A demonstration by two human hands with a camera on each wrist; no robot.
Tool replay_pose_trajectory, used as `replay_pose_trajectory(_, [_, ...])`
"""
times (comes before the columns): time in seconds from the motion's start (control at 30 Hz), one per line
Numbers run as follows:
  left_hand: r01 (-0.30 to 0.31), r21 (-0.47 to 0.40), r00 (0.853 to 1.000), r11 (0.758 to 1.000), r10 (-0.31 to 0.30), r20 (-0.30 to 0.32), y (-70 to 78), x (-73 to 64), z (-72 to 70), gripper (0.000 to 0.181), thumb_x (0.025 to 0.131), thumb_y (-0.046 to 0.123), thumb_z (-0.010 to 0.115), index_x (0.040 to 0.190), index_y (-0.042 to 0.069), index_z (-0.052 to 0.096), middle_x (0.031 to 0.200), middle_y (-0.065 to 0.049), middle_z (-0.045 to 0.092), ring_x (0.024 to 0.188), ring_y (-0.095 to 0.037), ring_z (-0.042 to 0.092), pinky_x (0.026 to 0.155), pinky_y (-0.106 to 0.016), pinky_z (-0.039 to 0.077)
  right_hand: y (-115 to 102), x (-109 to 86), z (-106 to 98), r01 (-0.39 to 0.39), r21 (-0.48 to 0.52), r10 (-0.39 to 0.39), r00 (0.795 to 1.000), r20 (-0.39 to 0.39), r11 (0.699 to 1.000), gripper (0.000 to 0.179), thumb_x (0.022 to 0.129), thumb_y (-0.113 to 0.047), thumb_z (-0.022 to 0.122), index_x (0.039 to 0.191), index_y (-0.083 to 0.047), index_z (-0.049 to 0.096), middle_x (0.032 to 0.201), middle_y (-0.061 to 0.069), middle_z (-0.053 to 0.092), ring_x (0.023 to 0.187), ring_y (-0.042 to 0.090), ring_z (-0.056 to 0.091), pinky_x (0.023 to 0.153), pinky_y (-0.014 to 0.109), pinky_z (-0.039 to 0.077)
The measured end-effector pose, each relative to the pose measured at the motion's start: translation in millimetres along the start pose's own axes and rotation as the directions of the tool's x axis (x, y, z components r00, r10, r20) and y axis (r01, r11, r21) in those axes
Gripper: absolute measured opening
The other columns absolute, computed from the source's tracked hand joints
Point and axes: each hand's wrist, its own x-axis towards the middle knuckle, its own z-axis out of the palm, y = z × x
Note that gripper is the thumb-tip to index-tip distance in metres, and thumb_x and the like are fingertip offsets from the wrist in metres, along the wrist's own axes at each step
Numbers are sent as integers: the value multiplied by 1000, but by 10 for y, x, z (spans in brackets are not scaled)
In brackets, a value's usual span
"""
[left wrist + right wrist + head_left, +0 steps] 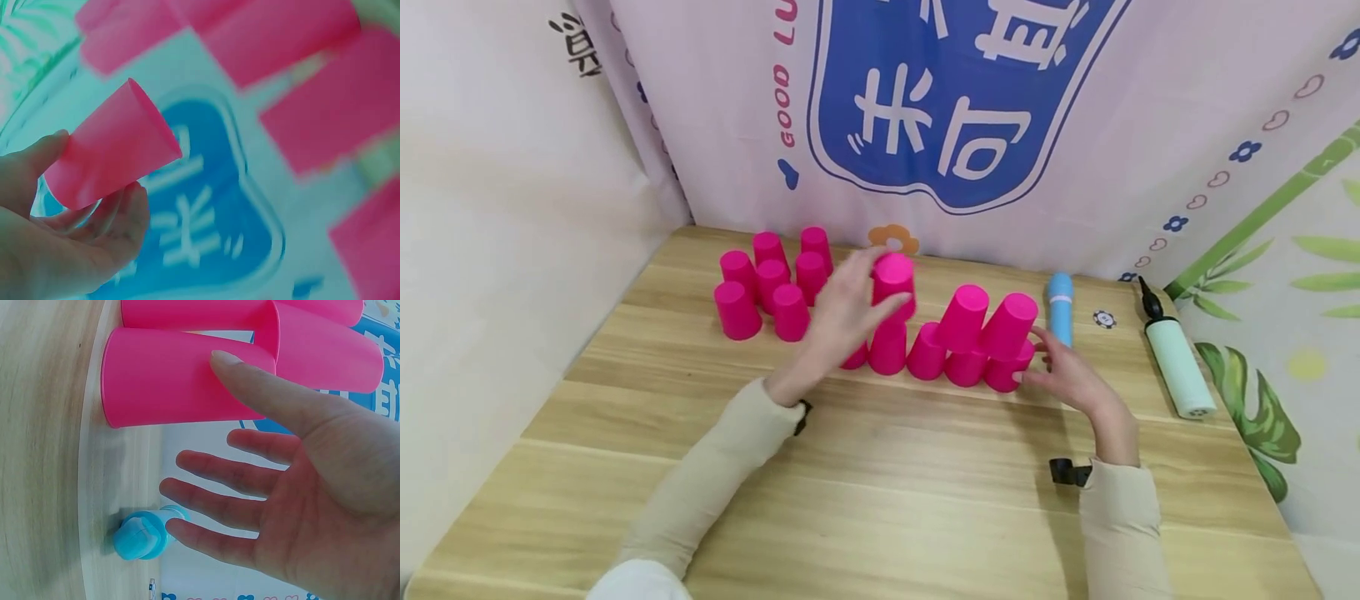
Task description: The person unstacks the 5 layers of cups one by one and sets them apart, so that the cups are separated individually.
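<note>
My left hand (841, 310) grips an upside-down pink cup (895, 287) between thumb and fingers, over the left part of a row of cups. In the left wrist view, that cup (115, 150) shows its rim turned away from the palm. Several inverted pink cups form the bottom row, among them one cup (927, 354) near the middle. Two more cups, a left one (964, 317) and a right one (1011, 325), stand on the row's right part. At the right end, my right hand (1063, 375) has spread fingers, its thumb against the end bottom cup (181, 378).
A loose group of several inverted pink cups (772, 283) stands at the back left of the wooden table (880, 500). To the right are a blue cylindrical object (1061, 308), a small round chip (1105, 319) and a pale green hand pump (1180, 367). A printed curtain (722, 108) hangs behind.
</note>
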Motion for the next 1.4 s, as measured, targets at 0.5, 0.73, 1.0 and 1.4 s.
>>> replay_pose_trajectory(0.5, [287,106,957,952,-282,-63,-916,-631,-820,55,86,10,70,129,-11,42,120,-27,51,107,-42,53,92,-55,45,-8,-6,-12,-17,7,17,1000,6,1000,82,91,-24,66,152,-3,15,140,31,38,125,51,38,97,61,40])
replay_pose_trajectory(0.73, [345,125,935,930,-352,40,-1209,-652,-723,53,85,4,69,126,-12,40,118,-28,49,107,-42,50,95,-54,44,-8,-16,15,-34,17,34,999,10,999,82,91,-24,66,152,-4,16,143,29,35,126,49,37,97,61,40])
replay_pose_trajectory(1.0, [379,150,914,913,-395,92,-1340,-690,-644,55,86,6,69,127,-14,39,120,-30,48,110,-44,49,97,-55,43,-3,-15,26,-32,10,32,999,7,999,82,91,-25,67,152,-4,16,144,29,34,126,50,38,96,61,41])
replay_pose_trajectory(1.4, [170,240,985,956,-163,-46,-678,-604,-588,59,87,16,72,132,-9,42,119,-27,49,105,-41,48,87,-53,47,4,9,17,-35,23,35,999,9,999,86,89,-31,69,151,-1,17,143,29,36,128,50,36,98,62,39])
